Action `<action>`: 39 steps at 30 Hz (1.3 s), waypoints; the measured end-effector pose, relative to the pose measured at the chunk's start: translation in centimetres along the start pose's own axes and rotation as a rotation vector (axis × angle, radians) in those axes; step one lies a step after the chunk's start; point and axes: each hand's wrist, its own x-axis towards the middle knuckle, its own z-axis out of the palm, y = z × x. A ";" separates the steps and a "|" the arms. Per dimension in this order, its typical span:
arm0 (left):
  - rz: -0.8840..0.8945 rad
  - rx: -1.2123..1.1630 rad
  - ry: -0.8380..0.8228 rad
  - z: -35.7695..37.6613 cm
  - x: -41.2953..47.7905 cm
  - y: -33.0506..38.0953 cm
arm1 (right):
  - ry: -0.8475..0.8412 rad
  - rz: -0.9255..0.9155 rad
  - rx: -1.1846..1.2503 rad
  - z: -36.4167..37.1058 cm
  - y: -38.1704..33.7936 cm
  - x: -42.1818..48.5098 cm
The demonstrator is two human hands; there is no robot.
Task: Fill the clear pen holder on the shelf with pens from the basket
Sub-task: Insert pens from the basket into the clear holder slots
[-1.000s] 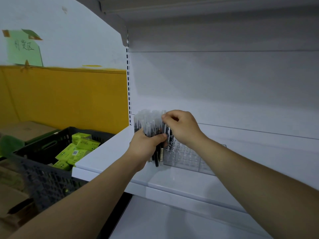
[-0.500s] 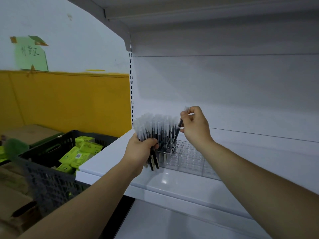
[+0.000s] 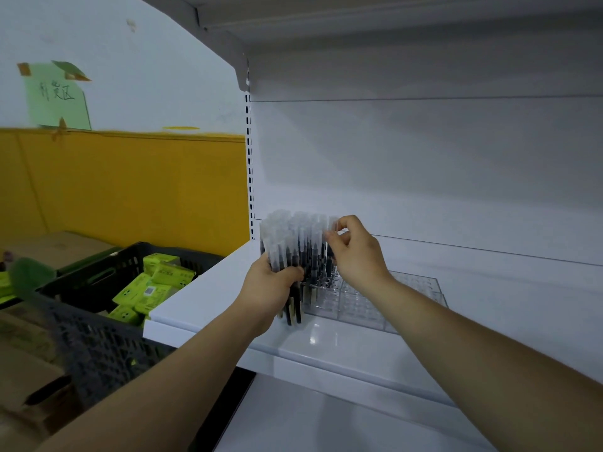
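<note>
A clear pen holder [image 3: 385,301] with a grid of holes lies on the white shelf [image 3: 342,350]. Several black pens with frosted caps stand in its left end. My left hand [image 3: 270,288] grips a bundle of pens [image 3: 287,246] upright, just left of the holder, their tips hanging below my fist. My right hand [image 3: 354,252] pinches the cap of one pen [image 3: 332,228] at the right edge of the bundle, above the holder's left holes. The holder's right part holds no pens.
A dark plastic basket [image 3: 98,327] with green boxes [image 3: 150,288] stands left of the shelf, below its level. Cardboard boxes [image 3: 49,249] lie behind and under it. An upper shelf [image 3: 391,27] overhangs. A lower white shelf [image 3: 326,425] sits underneath.
My right hand lifted one pen away from the bundle, then came back down to the bundle's right edge. The left hand kept its hold on the bundle, staying nearly in place.
</note>
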 end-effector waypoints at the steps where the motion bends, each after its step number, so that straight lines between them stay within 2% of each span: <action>1: 0.005 0.004 -0.002 0.0 -0.1 0.1 | -0.013 0.012 -0.020 0.0 0.2 0.1; 5: 0.041 -0.003 -0.013 0.0 -0.3 0.5 | -0.076 0.057 -0.111 0.2 0.4 -0.1; 10: 0.049 -0.037 -0.021 0.0 -0.4 0.8 | 0.142 -0.078 -0.013 -0.4 -0.9 -0.5; 15: 0.067 -0.025 -0.066 0.5 -0.6 1.4 | -0.060 -0.126 -0.021 -0.7 -3.0 -1.0; 17: 0.055 -0.034 -0.069 0.7 -0.6 1.6 | -0.063 -0.110 0.015 -0.6 -3.2 -1.1; 23: -0.019 -0.070 0.061 0.2 -0.2 0.8 | 0.141 -0.081 0.208 -1.3 -3.7 -0.5; 26: -0.049 -0.068 0.091 -0.2 -0.1 0.5 | 0.179 -0.103 0.145 -1.8 -3.4 -0.1; 39: -0.025 -0.018 0.068 -0.5 -0.5 0.7 | 0.141 -0.152 0.024 -1.0 -2.1 0.2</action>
